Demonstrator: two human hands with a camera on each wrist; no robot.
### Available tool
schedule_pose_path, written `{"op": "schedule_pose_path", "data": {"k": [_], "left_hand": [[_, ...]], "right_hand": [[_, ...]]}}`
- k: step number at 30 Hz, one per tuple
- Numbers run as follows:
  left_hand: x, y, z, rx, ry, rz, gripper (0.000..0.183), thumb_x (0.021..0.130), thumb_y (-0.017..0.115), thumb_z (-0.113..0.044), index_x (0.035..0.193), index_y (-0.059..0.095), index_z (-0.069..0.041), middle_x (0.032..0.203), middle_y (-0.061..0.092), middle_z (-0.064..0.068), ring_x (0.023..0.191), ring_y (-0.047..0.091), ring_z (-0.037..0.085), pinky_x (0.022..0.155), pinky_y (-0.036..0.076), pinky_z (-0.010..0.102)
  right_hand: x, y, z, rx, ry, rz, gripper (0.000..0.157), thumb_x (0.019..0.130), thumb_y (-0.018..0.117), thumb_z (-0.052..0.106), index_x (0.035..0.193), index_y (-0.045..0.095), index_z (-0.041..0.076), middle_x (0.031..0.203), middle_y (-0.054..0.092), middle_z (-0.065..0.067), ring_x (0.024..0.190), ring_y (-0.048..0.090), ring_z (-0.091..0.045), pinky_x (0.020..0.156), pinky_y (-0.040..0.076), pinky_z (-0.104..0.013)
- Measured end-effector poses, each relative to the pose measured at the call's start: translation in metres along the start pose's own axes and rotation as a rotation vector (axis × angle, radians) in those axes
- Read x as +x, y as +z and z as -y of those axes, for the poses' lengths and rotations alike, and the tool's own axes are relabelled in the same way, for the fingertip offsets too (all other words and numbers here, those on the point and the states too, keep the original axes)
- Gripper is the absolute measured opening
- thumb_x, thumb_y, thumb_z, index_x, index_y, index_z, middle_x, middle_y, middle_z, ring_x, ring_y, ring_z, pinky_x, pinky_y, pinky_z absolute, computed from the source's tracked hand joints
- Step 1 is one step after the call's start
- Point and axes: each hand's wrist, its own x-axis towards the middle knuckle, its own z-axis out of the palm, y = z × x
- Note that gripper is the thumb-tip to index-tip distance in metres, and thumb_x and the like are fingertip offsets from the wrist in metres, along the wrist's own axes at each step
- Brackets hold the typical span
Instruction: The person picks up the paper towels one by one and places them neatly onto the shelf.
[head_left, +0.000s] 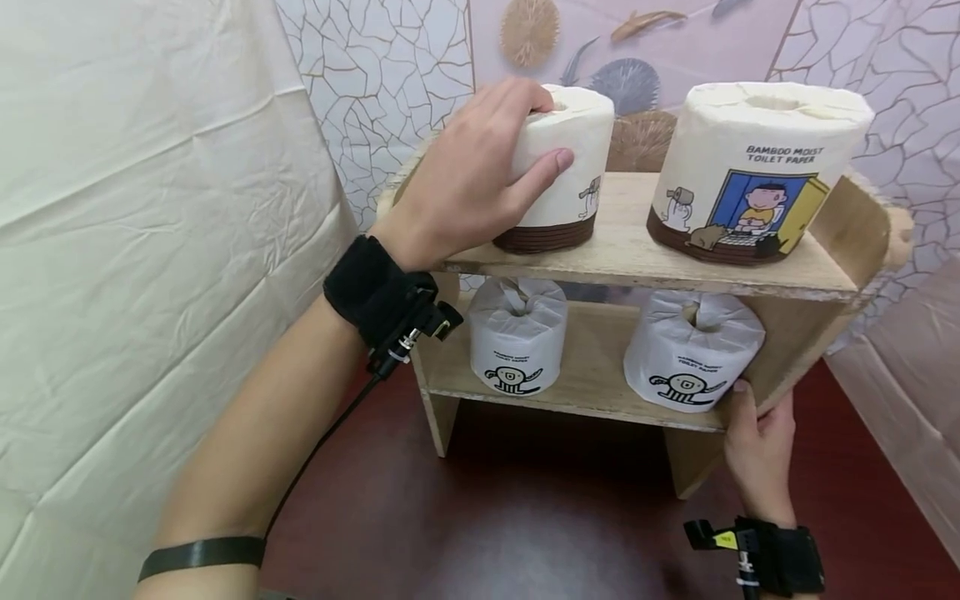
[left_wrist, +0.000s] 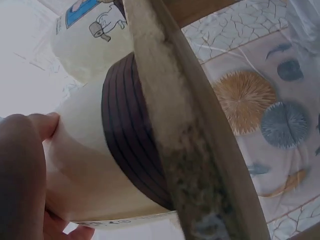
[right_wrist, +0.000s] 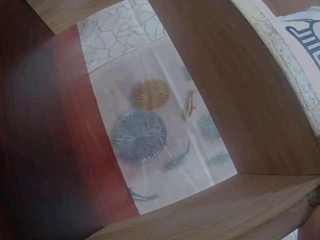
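On the top board of a small wooden shelf (head_left: 600, 343), at its left end, stands a cream toilet paper roll (head_left: 566, 187) with a dark brown base band. My left hand (head_left: 476, 171) holds it from the left, fingertips at the top hole and thumb on the front. In the left wrist view the roll's brown band (left_wrist: 127, 130) meets the board's edge (left_wrist: 175, 115). My right hand (head_left: 761, 454) grips the shelf's lower right side, thumb at the front near the lower board; its other fingers are mostly hidden behind the side panel.
A second cream roll (head_left: 757, 183) with a cartoon stands at the top right. Two white-wrapped rolls, a left one (head_left: 517, 342) and a right one (head_left: 693, 354), sit on the lower board. Below is a dark red tabletop (head_left: 525, 517); pale cloth (head_left: 150, 208) hangs at the left.
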Motion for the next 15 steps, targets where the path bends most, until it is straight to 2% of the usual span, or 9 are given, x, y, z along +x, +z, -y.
{"op": "schedule_pose_path", "data": {"k": [6,10,13,15], "left_hand": [[0.0,-0.002,-0.001,0.019,-0.01,0.01,0.046,0.107,0.059,-0.041,0.134,0.058,-0.004,0.128,0.061,0.008,0.112,0.054,0.02,0.087,0.046,0.031],[0.002,0.0,-0.003,0.052,0.006,-0.018,0.054,0.104,0.06,-0.044,0.139,0.058,-0.003,0.136,0.062,0.01,0.123,0.054,0.022,0.096,0.045,0.032],[0.004,0.002,-0.008,0.112,0.002,-0.058,0.064,0.103,0.06,-0.053,0.142,0.058,-0.003,0.14,0.062,0.011,0.13,0.054,0.024,0.105,0.042,0.033],[0.007,0.003,-0.013,0.182,-0.037,-0.079,0.07,0.101,0.057,-0.062,0.144,0.058,-0.006,0.14,0.063,0.01,0.132,0.054,0.025,0.108,0.04,0.036]], "right_hand": [[0.0,0.0,0.0,-0.009,0.002,0.008,0.04,0.109,0.048,0.019,0.149,0.053,0.016,0.119,0.056,0.014,0.106,0.054,-0.006,0.086,0.04,-0.015],[-0.001,0.0,0.0,-0.009,-0.01,0.015,0.042,0.11,0.047,0.018,0.151,0.052,0.015,0.121,0.056,0.014,0.108,0.054,-0.007,0.086,0.04,-0.015],[-0.001,-0.001,0.0,-0.015,-0.016,0.013,0.042,0.11,0.047,0.018,0.152,0.051,0.015,0.121,0.056,0.014,0.107,0.053,-0.007,0.086,0.04,-0.016],[-0.001,-0.001,0.0,-0.019,-0.015,0.009,0.042,0.11,0.048,0.018,0.152,0.052,0.015,0.12,0.056,0.014,0.106,0.054,-0.007,0.085,0.04,-0.016]]}}
